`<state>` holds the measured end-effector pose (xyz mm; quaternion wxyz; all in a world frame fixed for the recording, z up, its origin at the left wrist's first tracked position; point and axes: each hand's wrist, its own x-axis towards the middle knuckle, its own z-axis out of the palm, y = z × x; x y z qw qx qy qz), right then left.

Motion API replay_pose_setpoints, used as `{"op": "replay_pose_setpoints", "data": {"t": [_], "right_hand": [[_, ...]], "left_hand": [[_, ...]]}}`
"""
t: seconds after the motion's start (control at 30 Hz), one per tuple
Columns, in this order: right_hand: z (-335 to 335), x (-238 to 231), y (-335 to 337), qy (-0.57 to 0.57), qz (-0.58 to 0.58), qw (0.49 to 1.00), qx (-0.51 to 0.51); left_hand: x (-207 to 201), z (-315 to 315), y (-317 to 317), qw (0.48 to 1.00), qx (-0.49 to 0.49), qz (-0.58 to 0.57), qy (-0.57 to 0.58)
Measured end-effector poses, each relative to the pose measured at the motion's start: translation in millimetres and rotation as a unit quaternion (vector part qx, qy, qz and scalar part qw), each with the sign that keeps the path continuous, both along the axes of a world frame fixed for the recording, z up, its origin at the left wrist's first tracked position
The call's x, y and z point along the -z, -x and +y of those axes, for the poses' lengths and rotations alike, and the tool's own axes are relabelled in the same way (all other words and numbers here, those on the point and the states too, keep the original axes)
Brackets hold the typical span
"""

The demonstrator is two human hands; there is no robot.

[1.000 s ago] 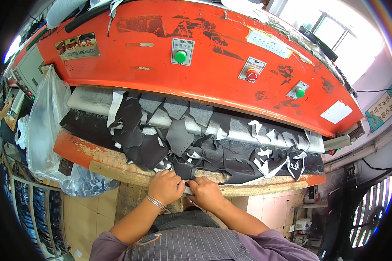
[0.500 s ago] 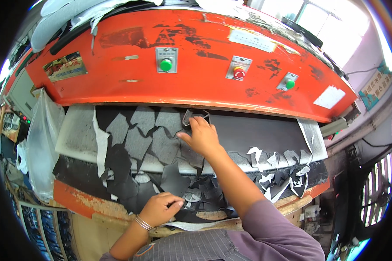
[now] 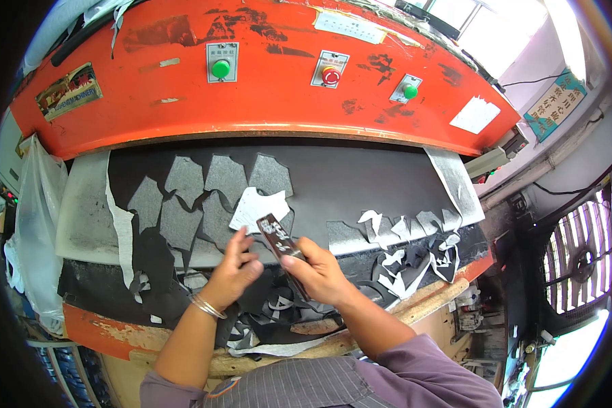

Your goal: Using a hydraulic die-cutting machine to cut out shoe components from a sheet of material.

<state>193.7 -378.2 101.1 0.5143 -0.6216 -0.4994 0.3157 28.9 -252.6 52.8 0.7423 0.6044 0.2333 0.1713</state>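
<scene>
My right hand [image 3: 321, 273] grips a dark metal cutting die [image 3: 277, 239], tilted up on edge in front of me, with pale marks on its side. Beside it, my left hand [image 3: 234, 273] is open with its fingers apart, close to the die but holding nothing I can see. Just past the fingertips is a white-faced cut piece [image 3: 257, 208]; whether it lies on the sheet or is in the air, I cannot tell. Beneath is a black sheet [image 3: 374, 183] with several shaped cut-outs [image 3: 183, 175] showing grey through them.
An orange press beam [image 3: 265, 109] spans the far side, bearing green push buttons [image 3: 221, 69] and a red one [image 3: 330, 75]. Black and white scraps [image 3: 394, 262] lie along the near edge. A clear plastic bag [image 3: 39, 231] hangs at the left.
My right hand has drawn the die back from under the beam toward me. My left hand has risen from the scraps beside it, opening. The white-faced piece now shows. The view has shifted.
</scene>
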Motion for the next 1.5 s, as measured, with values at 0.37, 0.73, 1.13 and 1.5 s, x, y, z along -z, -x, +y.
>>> {"op": "replay_pose_setpoints", "data": {"t": [0.37, 0.73, 1.13, 1.5], "right_hand": [[-19, 3, -51, 0.065, -0.175, 0.977, 0.104], [38, 33, -103, 0.091, -0.437, 0.891, 0.082], [66, 10, -219, 0.013, -0.526, 0.830, -0.186], [7, 23, -194, 0.213, -0.088, 0.971, 0.064]], "left_hand": [[0, 33, -51, 0.871, -0.207, 0.143, -0.422], [12, 39, -109, 0.778, -0.189, 0.410, -0.437], [23, -37, -92, 0.733, -0.460, 0.157, -0.476], [-33, -75, -25, 0.812, -0.373, 0.258, -0.367]]}}
